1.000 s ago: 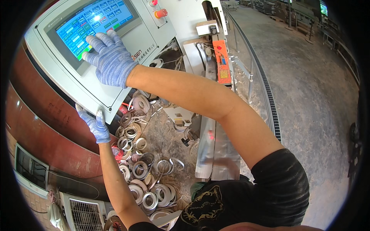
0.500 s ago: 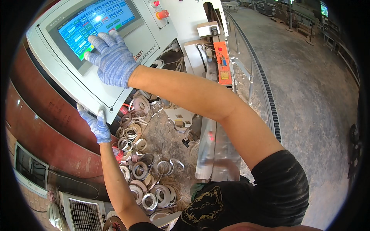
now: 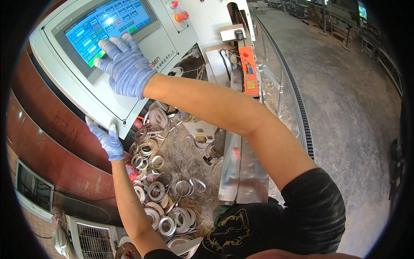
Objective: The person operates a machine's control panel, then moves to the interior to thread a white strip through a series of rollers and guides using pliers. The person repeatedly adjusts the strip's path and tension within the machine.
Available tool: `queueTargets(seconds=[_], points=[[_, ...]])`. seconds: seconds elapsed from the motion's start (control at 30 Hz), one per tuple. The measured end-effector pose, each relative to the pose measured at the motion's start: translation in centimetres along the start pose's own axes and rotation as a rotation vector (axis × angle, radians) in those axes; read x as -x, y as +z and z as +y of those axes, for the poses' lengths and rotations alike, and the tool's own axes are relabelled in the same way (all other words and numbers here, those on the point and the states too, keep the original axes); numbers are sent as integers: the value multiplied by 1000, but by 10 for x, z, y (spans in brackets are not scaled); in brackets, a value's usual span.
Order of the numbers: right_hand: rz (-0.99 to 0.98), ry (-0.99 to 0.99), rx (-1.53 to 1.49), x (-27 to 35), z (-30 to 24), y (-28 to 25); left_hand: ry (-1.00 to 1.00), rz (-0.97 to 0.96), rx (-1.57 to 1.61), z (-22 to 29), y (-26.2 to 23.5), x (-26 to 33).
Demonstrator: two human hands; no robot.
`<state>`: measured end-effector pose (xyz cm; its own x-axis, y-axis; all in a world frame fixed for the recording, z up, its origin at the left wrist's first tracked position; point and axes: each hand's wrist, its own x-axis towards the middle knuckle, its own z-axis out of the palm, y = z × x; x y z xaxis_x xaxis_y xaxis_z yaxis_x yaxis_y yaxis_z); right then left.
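I have dark red curved panels (image 3: 60, 134) at nine o'clock, with a grille-fronted unit (image 3: 92, 241) near half past seven. Just right of the panels, my left hand (image 3: 108, 140), in a blue-and-white knit glove, sits at the lower edge of the pale control cabinet (image 3: 98, 96); its thumb stands apart from the fingers, though I cannot tell how firmly it grips. The lit touchscreen (image 3: 113, 21) is set into that cabinet at half past ten. My right hand (image 3: 127, 69), gloved alike, reaches across at ten o'clock, fingers spread, their tips over the screen's lower edge; whether they press, I cannot tell. Loose rolls of banding (image 3: 166, 178) crowd seven o'clock. A red knob (image 3: 182, 16) juts out before twelve, an orange control box (image 3: 249, 75) stands at one, and dusty floor (image 3: 353, 116) spreads at three.
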<state>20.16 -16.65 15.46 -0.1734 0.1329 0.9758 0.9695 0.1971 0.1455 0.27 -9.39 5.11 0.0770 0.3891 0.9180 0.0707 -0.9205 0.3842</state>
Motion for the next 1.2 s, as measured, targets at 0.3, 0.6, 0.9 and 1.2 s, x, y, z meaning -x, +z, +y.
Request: queueTargets(seconds=[0.3, 0.6, 0.9, 1.2], points=[[-52, -1, -1, -1, 0, 0, -5, 4, -5, -2, 0, 0], [-60, -2, 9, -1, 0, -1, -18, 2, 11, 0, 1, 0], [-39, -8, -1, -1, 0, 0, 69, -9, -112, -10, -4, 0], [-4, 2, -1, -1, 1, 3, -1, 5, 1, -2, 1, 0]])
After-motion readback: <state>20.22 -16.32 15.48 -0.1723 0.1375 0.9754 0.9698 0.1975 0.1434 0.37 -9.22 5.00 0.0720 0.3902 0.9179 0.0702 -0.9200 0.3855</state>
